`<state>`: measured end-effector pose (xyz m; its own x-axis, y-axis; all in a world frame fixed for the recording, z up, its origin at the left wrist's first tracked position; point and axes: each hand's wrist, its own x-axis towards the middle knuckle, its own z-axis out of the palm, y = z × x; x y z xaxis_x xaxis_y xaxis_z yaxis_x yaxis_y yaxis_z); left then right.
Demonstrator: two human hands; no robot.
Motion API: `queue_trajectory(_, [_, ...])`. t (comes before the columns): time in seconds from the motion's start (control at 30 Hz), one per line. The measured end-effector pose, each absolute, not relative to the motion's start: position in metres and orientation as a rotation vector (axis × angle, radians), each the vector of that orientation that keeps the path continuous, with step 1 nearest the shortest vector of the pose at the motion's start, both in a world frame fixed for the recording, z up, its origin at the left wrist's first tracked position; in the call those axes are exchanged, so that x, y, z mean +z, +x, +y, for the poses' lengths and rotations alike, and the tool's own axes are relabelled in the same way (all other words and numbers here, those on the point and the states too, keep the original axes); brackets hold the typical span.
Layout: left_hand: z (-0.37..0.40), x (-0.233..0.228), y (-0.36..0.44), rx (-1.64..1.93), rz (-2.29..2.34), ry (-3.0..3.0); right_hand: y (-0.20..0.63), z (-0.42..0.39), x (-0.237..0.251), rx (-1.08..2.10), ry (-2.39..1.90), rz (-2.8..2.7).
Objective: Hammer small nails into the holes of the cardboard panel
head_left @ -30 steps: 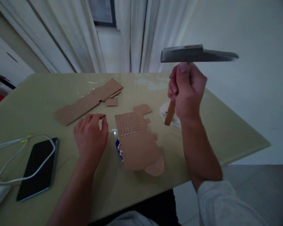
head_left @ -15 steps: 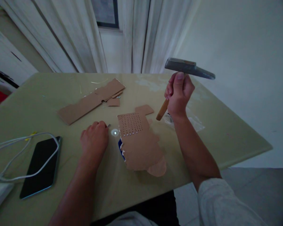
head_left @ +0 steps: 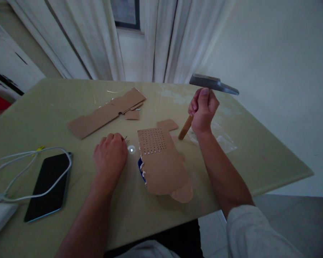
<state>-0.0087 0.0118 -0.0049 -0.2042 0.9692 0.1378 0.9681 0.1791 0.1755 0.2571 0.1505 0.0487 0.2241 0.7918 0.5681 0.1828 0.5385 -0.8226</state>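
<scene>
Table (head_left: 258, 157): olive-green top, position in view barely shifted against a second ago; the camera has tilted slightly.

Perforated cardboard piece (head_left: 163, 163): flat near the front edge, between the two forearms, hole grid at its far end. Same spot as before. Something blue (head_left: 140, 165) shows under its left edge.

Long cardboard strip (head_left: 104, 113): further back and left, with small scraps beside it. Unmoved.

Phone (head_left: 50, 186): face up at far left, white cable (head_left: 29, 168) looped across it. Unmoved.

Hammer (head_left: 212, 83): this is the main change. A second ago the head was high and close to the camera; it now sits lower and further out over the table, with the wooden handle angling down toward the perforated piece. It is well above the surface and touches nothing.

Right hand (head_left: 203, 113): fist closed tight round the hammer handle just under the head, thumb up along it.

Left hand (head_left: 110, 157): a second ago spread loosely with fingers open; now curled, knuckles up, fingertips pinched on a thin dark pin or nail (head_left: 125, 139) just left of the hole grid. A small bright round spot (head_left: 131, 149) lies between this hand and the cardboard.

Judgement: pin fetched and being positioned, hammer lowered toward striking range.
</scene>
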Motion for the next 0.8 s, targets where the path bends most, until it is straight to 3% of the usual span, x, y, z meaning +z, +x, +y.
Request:
queue_trajectory(0.13, [0.011, 0.002, -0.001, 0.897, 2.295, 1.863, 0.26, 0.153, 0.047, 0.565, -0.903, -1.314])
queue_trajectory(0.3, [-0.001, 0.012, 0.029, 1.386, 1.718, 1.699, 0.259, 0.152, 0.05, 0.536, -0.985, -1.29])
queue_trajectory(0.8, [-0.011, 0.007, 0.046, 1.265, 1.538, 1.757, 0.255, 0.147, 0.052, 0.529, -0.995, -1.349])
